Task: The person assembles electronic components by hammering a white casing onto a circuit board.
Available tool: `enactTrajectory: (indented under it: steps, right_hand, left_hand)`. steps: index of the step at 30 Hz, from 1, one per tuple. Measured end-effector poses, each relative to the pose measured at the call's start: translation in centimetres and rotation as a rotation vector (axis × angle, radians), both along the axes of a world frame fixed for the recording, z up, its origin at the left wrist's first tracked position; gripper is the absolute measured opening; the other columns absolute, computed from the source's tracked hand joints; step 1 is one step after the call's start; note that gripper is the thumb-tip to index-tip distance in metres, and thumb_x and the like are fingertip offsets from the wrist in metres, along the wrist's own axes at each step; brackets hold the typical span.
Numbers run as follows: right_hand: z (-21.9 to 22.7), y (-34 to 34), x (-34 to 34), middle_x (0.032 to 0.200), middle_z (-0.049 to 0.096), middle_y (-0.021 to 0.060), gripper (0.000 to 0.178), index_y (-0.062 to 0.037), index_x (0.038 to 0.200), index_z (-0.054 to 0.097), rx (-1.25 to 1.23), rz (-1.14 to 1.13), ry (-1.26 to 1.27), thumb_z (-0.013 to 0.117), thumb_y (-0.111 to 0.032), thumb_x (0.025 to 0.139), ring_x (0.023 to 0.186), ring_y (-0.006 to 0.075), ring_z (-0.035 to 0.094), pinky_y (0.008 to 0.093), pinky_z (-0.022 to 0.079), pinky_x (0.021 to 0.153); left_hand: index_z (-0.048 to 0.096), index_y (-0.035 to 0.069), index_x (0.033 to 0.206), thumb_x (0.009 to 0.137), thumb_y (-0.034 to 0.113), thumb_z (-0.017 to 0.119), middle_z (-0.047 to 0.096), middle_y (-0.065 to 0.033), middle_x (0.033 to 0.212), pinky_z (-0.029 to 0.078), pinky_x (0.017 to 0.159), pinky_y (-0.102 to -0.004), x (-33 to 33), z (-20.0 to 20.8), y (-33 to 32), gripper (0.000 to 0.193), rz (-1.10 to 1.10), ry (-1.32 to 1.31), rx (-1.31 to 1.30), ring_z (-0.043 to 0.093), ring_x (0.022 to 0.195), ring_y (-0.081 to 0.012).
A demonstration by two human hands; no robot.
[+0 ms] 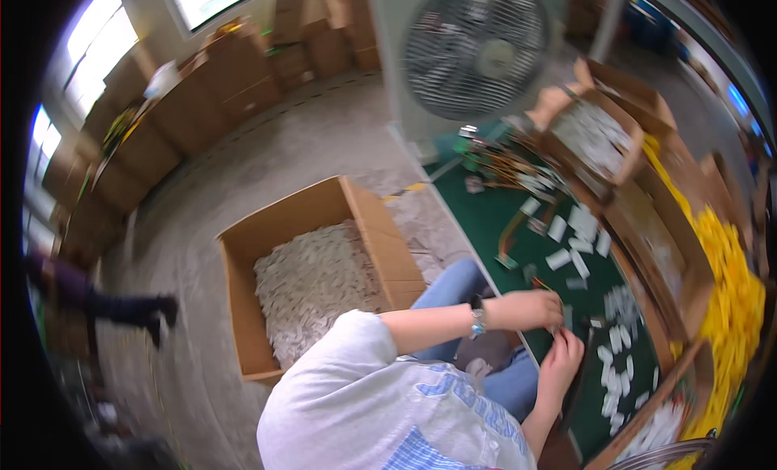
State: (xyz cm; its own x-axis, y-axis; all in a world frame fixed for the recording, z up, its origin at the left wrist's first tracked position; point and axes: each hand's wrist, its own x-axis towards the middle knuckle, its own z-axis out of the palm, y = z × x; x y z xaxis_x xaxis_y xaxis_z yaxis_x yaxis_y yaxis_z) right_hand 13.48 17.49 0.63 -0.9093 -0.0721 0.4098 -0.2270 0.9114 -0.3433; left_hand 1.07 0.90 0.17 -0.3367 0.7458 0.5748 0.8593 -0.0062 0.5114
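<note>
Over the near edge of the green bench top [518,227], my left hand [526,310], with a bracelet at its wrist, is closed with its fingertips pinched together. My right hand [562,363] meets it from below, its fingers closed too. Between the fingertips is something small that I cannot make out, partly covered by the fingers. Just above my left hand lies a short piece with red and yellow wires [542,284]. White rectangular pieces [579,242] are scattered beyond it, and more white pieces [617,373] lie to the right of my hands.
A cardboard box full of flat pale pieces [316,276] stands on the floor at left. A co-worker's hand [552,106] is by a box of white parts [595,138]. A large fan [477,53], wire bundles [518,166] and yellow strips [720,284] surround the bench.
</note>
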Motion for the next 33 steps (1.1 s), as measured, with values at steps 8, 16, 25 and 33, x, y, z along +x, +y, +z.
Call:
enactTrajectory:
  steps: [8, 16, 25, 33]
  right_hand:
    - [14.4, -1.3, -1.4, 0.108, 0.067, 0.0052, 0.032, -0.0051, 0.103, 0.069, 0.245, 0.113, 0.443, 0.069, -0.013, 0.073, 0.102, 0.0226, 0.063, 0.0369, 0.05, 0.082]
    - [27.8, -7.6, 7.6, 0.09, 0.072, 0.0041, 0.024, -0.0154, 0.075, 0.069, -0.005, 0.175, 0.889, 0.075, -0.013, 0.052, 0.067, 0.0172, 0.06, 0.0293, 0.039, 0.054]
    - [27.6, -6.5, 11.4, 0.087, 0.071, 0.0051, 0.021, -0.0127, 0.074, 0.068, 0.082, 0.198, 0.741, 0.074, -0.013, 0.053, 0.066, 0.0189, 0.06, 0.0305, 0.04, 0.054]
    - [26.6, -2.8, 8.5, 0.085, 0.071, 0.0062, 0.019, -0.01, 0.072, 0.067, 0.143, 0.273, 0.629, 0.073, -0.013, 0.055, 0.065, 0.0206, 0.06, 0.0316, 0.041, 0.054]
  left_hand:
    - [0.065, 0.003, 0.107, 0.075, 0.003, 0.071, 0.067, -0.0122, 0.103, 0.05, 0.093, -0.0404, -0.4, 0.1, -0.5, 0.033, 0.074, 0.041, -0.087, 0.061, 0.105, -0.0314]
    - [0.067, 0.002, 0.107, 0.079, 0.002, 0.071, 0.068, -0.0131, 0.106, 0.05, 0.09, -0.0408, 0.3, 1.4, 0.6, 0.028, 0.052, 0.024, -0.094, 0.06, 0.104, -0.0323]
    - [0.068, 0.003, 0.106, 0.08, 0.003, 0.071, 0.069, -0.0124, 0.106, 0.05, 0.09, -0.0415, -0.4, 0.0, 0.4, 0.027, 0.071, 0.015, -0.108, 0.06, 0.105, -0.0319]
    - [0.068, 0.002, 0.107, 0.08, 0.003, 0.071, 0.068, -0.0123, 0.106, 0.05, 0.09, -0.0413, 0.0, 1.3, 0.9, 0.027, 0.05, 0.023, -0.091, 0.06, 0.104, -0.0317]
